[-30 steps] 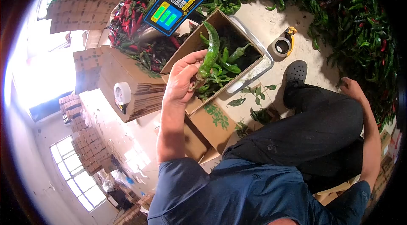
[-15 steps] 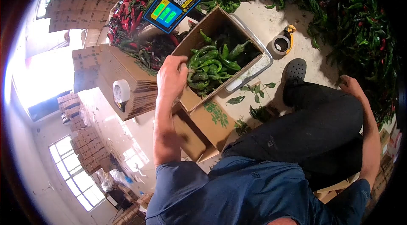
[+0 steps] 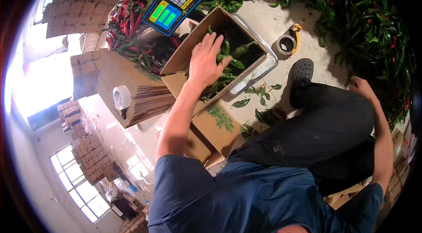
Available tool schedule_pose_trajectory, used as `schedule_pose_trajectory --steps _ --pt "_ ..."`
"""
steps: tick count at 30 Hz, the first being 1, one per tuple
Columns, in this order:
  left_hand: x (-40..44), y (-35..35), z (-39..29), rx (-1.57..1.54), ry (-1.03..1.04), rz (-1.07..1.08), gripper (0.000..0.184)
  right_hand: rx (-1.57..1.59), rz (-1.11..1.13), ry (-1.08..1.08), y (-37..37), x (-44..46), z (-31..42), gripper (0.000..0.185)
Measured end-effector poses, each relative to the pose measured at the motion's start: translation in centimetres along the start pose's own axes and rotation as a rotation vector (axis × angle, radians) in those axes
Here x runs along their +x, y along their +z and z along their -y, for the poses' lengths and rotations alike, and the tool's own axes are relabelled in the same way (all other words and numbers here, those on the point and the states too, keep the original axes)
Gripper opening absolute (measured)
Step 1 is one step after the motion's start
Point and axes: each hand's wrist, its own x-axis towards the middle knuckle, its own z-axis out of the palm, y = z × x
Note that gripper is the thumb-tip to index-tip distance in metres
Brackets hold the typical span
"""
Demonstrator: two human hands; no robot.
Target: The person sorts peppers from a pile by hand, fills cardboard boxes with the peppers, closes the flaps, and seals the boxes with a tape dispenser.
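My left hand [image 3: 205,61] is open, its fingers spread flat over green peppers [image 3: 237,63] inside an open cardboard box [image 3: 211,21]. It hides part of them. The box stands on a scale platform [image 3: 252,79], and one box flap hangs beside my left wrist. Beyond the box, a scale display [image 3: 175,5] shows lit green readouts whose digits I cannot read. My right hand [image 3: 362,89] is beside my bent knee, near the large pepper pile [image 3: 369,48]. Its fingers are curled and nothing shows in them.
Red and dark peppers [image 3: 132,20] fill a container at the left. A tape roll [image 3: 121,97] rests on stacked flat cardboard [image 3: 145,97]. A tape dispenser [image 3: 288,45] lies on the floor near my shoe [image 3: 302,71]. Another open box [image 3: 217,130] stands below, beside loose leaves [image 3: 263,93].
My left hand has moved from the box's left edge to over the peppers, and its fingers have spread. The box flap now hangs outward. My right hand stays by the knee.
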Motion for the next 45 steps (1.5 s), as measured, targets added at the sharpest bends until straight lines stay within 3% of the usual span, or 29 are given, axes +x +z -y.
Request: schedule_pose_trajectory --steps 4,7,9,10,13,14,15,16,17,18,19,20,21,25,27,29,33,34,35,36,38,40,41,43,44,45 --pt "2.0 -0.5 -0.8 -0.08 -0.191 -0.025 0.057 -0.053 0.055 -0.041 0.1 0.7 0.1 0.057" --pt "-0.6 -1.9 -0.4 0.1 -0.188 0.194 0.048 -0.021 0.041 -0.044 -0.9 0.2 1.6 0.057" --pt "-2.0 -3.3 -0.3 0.212 -0.296 0.299 0.046 0.005 -0.02 -0.071 -1.5 -0.7 2.4 0.054" --pt "-2.0 -4.1 -0.7 0.213 -0.43 0.317 0.054 0.028 -0.059 -0.075 -1.3 -0.7 2.1 0.053" --pt "-1.7 -2.4 -0.6 0.198 -0.331 -0.04 0.064 0.027 -0.122 -0.113 -0.1 0.3 -0.3 0.052" --pt "-1.1 -1.6 -1.5 0.068 -0.149 -0.199 0.071 -0.009 -0.113 -0.133 0.8 1.2 -2.2 0.053" --pt "-0.3 -1.0 -2.3 -0.161 -0.03 -0.11 0.069 -0.045 -0.101 -0.148 1.5 1.8 -3.3 0.054" --pt "-0.3 0.2 -3.2 0.0 0.063 -0.061 0.069 -0.123 -0.011 -0.094 1.3 2.3 -3.5 0.056" --pt "-0.4 1.5 -3.8 0.159 0.159 -0.011 0.07 -0.119 -0.059 -0.15 1.5 2.4 -4.0 0.055" --pt "0.2 2.0 -3.5 0.248 0.101 0.124 0.068 -0.114 -0.108 -0.202 1.8 2.2 -4.3 0.053" --pt "0.7 1.6 -3.1 0.34 0.099 0.117 0.067 -0.105 -0.159 -0.251 1.8 1.7 -4.2 0.052" --pt "1.5 0.8 -2.9 0.391 0.04 0.205 0.069 -0.025 -0.019 -0.041 -1.3 -1.0 1.6 0.046" --pt "2.1 0.2 -2.8 0.441 -0.013 0.296 0.071 -0.041 -0.062 -0.122 -1.1 -0.6 1.4 0.045" --pt "1.1 2.4 -1.6 0.208 -0.137 0.296 0.083 -0.068 -0.091 -0.136 -0.6 -1.5 -0.1 0.039" --pt "0.4 1.5 -2.3 0.12 -0.132 0.297 0.083 -0.047 -0.087 -0.07 -0.5 -2.8 -0.8 0.052" --pt "0.6 -1.4 -4.5 0.077 -0.061 0.186 0.075 -0.063 -0.034 -0.03 -1.1 -3.3 -2.0 0.056" --pt "2.9 -6.3 -12.1 -0.188 -0.107 -0.204 0.045 -0.038 0.009 0.045 0.8 -1.1 -7.2 0.052" --pt "3.7 -6.1 -13.8 -0.372 -0.093 -0.254 0.04 -0.039 0.036 0.064 0.7 -0.4 -7.8 0.051" --pt "4.6 -5.0 -16.3 -0.602 -0.178 -0.269 0.034 -0.005 0.13 0.162 0.5 0.5 -7.4 0.054" --pt "6.1 -3.3 -18.2 -0.605 -0.211 -0.193 0.029 -0.038 0.11 0.149 1.5 1.9 -8.5 0.053" --pt "10.6 3.4 -21.9 -0.697 -0.228 0.089 0.029 -0.061 0.024 0.137 4.8 6.4 -10.2 0.053" --pt "14.7 14.8 -22.7 -0.948 -0.271 0.468 0.054 0.056 -0.123 0.235 6.8 10.7 -9.6 0.057" --pt "16.3 20.3 -23.3 -1.014 -0.412 0.561 0.07 0.107 -0.192 0.267 7.1 12.2 -8.5 0.055" --pt "19.7 26.8 -25.0 -0.757 -0.388 0.547 0.081 0.289 -0.14 0.377 6.0 14.2 -6.4 0.053" --pt "21.4 29.8 -25.3 -0.634 -0.328 0.459 0.082 0.274 -0.273 0.358 8.8 16.5 -7.5 0.058" --pt "23.1 32.7 -25.4 -0.513 -0.263 0.372 0.083 0.233 -0.239 0.38 8.8 17.1 -7.2 0.071"
